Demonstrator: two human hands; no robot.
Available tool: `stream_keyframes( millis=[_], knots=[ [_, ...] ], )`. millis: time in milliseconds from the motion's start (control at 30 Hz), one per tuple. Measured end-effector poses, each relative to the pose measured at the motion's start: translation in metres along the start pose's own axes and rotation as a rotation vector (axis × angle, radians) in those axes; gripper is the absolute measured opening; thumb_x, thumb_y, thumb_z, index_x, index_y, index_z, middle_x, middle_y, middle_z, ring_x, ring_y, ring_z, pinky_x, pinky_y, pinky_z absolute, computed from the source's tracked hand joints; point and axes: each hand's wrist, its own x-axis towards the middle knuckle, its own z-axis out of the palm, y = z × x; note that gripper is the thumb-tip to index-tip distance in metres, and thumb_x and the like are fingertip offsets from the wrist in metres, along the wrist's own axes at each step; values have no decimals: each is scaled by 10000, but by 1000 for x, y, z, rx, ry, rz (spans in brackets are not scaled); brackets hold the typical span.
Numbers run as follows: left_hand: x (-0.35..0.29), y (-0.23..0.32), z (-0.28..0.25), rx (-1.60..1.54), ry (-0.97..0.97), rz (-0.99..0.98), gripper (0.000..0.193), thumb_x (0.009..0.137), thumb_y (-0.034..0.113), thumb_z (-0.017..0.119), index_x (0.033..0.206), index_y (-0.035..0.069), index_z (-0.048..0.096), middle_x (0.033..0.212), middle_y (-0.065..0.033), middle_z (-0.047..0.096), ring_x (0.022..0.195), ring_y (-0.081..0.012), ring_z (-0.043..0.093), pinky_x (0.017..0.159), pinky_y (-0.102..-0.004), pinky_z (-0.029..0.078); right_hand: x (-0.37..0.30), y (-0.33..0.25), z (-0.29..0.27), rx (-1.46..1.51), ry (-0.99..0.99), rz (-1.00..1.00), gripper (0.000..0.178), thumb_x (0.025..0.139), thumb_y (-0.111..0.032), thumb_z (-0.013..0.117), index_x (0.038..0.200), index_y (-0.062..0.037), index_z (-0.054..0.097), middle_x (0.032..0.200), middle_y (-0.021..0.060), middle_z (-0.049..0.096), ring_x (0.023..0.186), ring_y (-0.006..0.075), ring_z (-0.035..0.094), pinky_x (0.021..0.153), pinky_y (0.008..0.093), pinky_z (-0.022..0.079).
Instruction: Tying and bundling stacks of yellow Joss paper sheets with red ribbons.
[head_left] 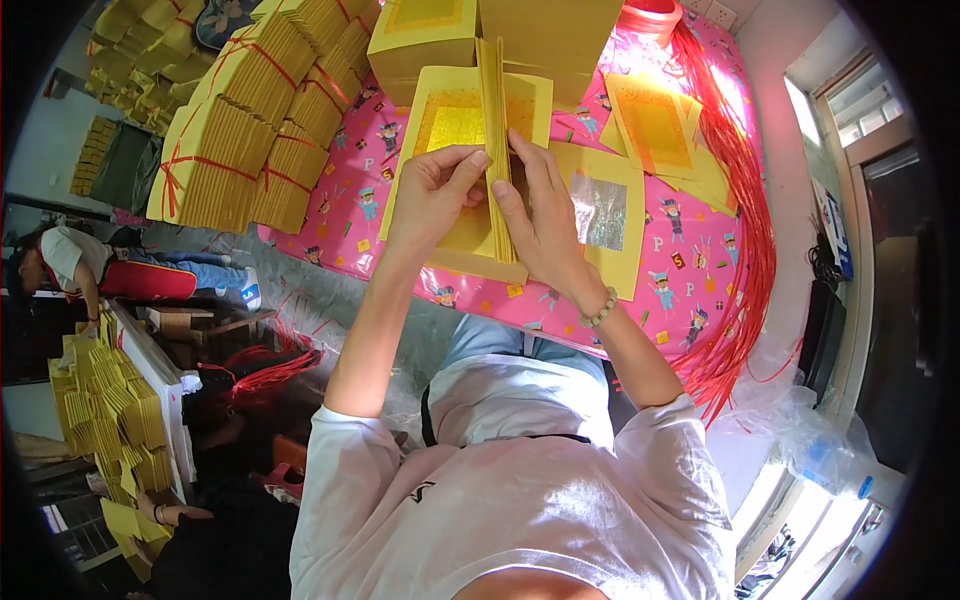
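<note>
Stack of thin yellow paper sheets (494, 150), stood on edge, sits upper centre of frame on the pink cartoon-print table cover (400, 215). Both hands clamp it. Left hand (432, 195) is on the stack's left face, fingers curled, thumb and fingertips pinching the edge. Right hand (540, 225) is on the right face, fingers extended along the sheets, thumb pressing near the base. A pale bead bracelet (600, 308) is on the right wrist.

Under the stack: flat yellow sheet with a gold foil square (450, 120), lying open. Just right of the right hand: yellow sheet with a silver foil square (600, 212). More loose yellow sheets (655, 125) in the upper right.

Upper left: bundles of yellow paper tied with red string (250, 130), piled touching one another. Top centre: large plain yellow paper blocks (550, 40).

Right edge of the cover: hank of red plastic strings (745, 230) running top to bottom.

Far left: another person in a white top (65, 255) bent over; more yellow paper stacks (105, 410) lower left.
</note>
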Motion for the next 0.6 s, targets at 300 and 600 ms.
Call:
stream_keyframes(
  millis=[300,600],
  knots=[
    [0,2,1,23,-2,4,222,904,195,634,1017,11,686,750,6,652,614,-43,555,568,-194,465,0,0,-1,-6,0,-7,508,932,-254,525,1341,9,375,1168,210,483,1069,363,509,903,417,428],
    [1,2,0,-5,-14,-10,238,894,215,649,1005,8,688,762,1,654,620,-47,563,567,-190,464,1,-2,-1,22,-5,7,509,930,-249,527,1339,14,375,1179,214,479,1082,370,504,917,419,423]
  ],
)
